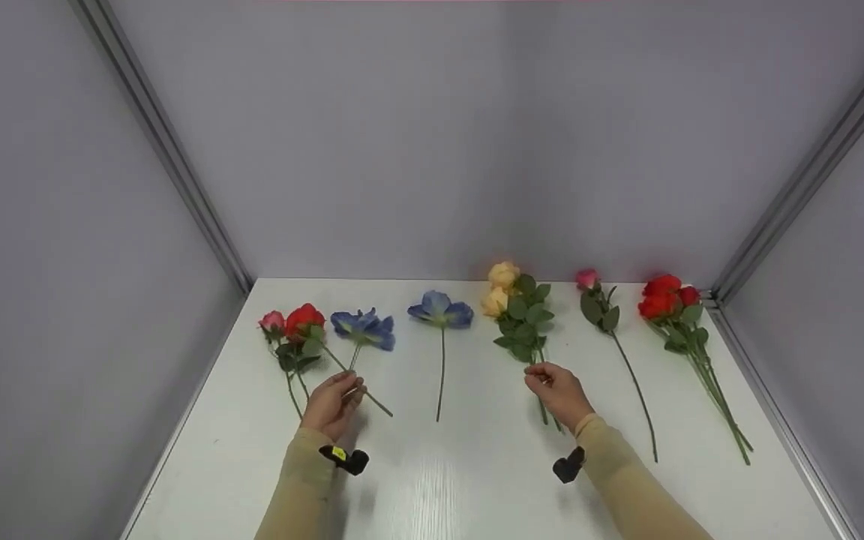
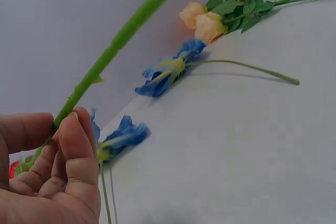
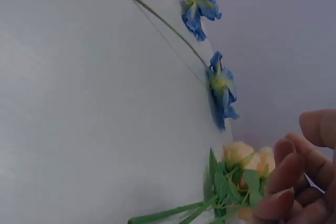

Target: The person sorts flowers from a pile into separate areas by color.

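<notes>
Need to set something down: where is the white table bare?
Barest: the white table's front middle, between beige sleeves. Another bare strip separates the central blue flower from the yellow, green-leaved roses. Crowded: left, where the left grip pinches a green stem near a red rose, pink rose and second blue flower.

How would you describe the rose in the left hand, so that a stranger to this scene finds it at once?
Go to the left part of the white table, where the left hand pinches a slanting green stem. Follow that stem up to the red rose, between a smaller pink rose and a blue flower. Unlike these two neighbours, it is bright red.
</notes>
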### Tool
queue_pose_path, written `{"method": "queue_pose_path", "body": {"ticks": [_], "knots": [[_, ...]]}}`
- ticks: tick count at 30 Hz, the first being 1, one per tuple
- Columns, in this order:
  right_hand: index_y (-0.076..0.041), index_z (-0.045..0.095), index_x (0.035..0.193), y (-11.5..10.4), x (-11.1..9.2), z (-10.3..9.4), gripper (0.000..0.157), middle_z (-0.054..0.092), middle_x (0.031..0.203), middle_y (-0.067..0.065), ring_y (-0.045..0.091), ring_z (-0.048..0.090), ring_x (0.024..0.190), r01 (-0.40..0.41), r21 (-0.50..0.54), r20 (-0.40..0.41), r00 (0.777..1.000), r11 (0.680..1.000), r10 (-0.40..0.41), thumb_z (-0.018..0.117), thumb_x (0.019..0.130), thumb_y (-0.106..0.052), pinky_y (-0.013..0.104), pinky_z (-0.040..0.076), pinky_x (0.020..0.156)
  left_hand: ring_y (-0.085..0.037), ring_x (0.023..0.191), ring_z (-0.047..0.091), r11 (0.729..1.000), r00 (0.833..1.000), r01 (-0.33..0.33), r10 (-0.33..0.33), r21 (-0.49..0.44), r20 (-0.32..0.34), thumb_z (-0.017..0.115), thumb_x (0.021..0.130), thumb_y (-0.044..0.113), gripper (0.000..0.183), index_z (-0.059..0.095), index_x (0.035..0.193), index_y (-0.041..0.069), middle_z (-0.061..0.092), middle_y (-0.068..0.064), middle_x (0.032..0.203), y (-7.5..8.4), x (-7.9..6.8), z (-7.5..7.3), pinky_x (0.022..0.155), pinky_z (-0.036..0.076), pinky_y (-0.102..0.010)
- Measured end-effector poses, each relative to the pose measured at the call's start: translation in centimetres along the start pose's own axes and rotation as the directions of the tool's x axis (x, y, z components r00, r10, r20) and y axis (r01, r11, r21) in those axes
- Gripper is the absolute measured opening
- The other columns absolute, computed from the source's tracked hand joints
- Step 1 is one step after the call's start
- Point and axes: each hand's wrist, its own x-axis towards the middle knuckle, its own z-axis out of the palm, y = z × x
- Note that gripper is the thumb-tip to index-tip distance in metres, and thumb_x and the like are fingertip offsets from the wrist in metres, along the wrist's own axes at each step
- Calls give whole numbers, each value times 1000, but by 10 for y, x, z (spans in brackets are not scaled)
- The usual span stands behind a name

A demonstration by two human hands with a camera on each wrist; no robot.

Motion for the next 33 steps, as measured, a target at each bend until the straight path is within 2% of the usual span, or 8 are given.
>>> {"method": "queue_pose_path", "body": {"ticks": [6,10,14,19,24,29,33], "knots": [[-12,65,113,-27,-10,14,24,61,94,2,17,55,81,124,-50,117,986,991,-117,61,96,-28,30,48,68,-13,79,58,1000,997,20,-19,-14,81,61,95,12,21,52,109,-1,61,-6,90,-1,-13,36,68,49,-22],[-12,64,114,-47,-20,21,27,62,93,5,18,56,76,237,-47,183,957,970,-225,56,98,-32,29,49,65,-11,72,56,998,990,43,-38,-39,135,64,94,15,18,52,101,2,59,-3,82,-6,-22,59,64,47,-21],[-13,64,113,-68,-29,27,30,64,93,10,21,58,75,308,-24,219,930,951,-296,48,102,-35,31,49,67,-11,71,55,999,986,21,-15,-31,167,62,94,13,16,52,100,2,58,-3,81,-15,-30,78,62,47,-20],[-16,63,117,-88,-38,32,34,65,92,4,18,59,75,361,-71,279,902,930,-329,46,101,-41,32,49,66,-13,74,60,995,984,-60,47,73,172,66,92,12,25,52,107,-2,61,-8,87,-31,-38,96,67,50,-23],[-13,63,119,-91,-43,37,35,63,87,-7,8,57,71,421,-181,348,873,889,-342,54,98,-40,28,48,64,-16,75,63,975,975,-153,122,163,188,67,90,7,25,51,105,-5,63,-14,88,-43,-44,109,71,53,-28],[-13,65,114,-88,-44,37,24,59,75,-10,5,51,61,419,-217,370,871,882,-323,54,100,-29,26,45,57,-19,78,66,956,966,-199,154,216,208,70,88,7,31,50,107,-7,63,-15,89,-49,-49,117,77,54,-34],[-15,66,107,-86,-44,36,20,52,67,-11,4,43,55,424,-245,364,874,872,-323,51,101,-27,25,38,52,-21,78,67,943,963,-212,157,258,221,69,88,6,34,48,110,-9,63,-17,92,-53,-51,121,77,54,-35]]}}
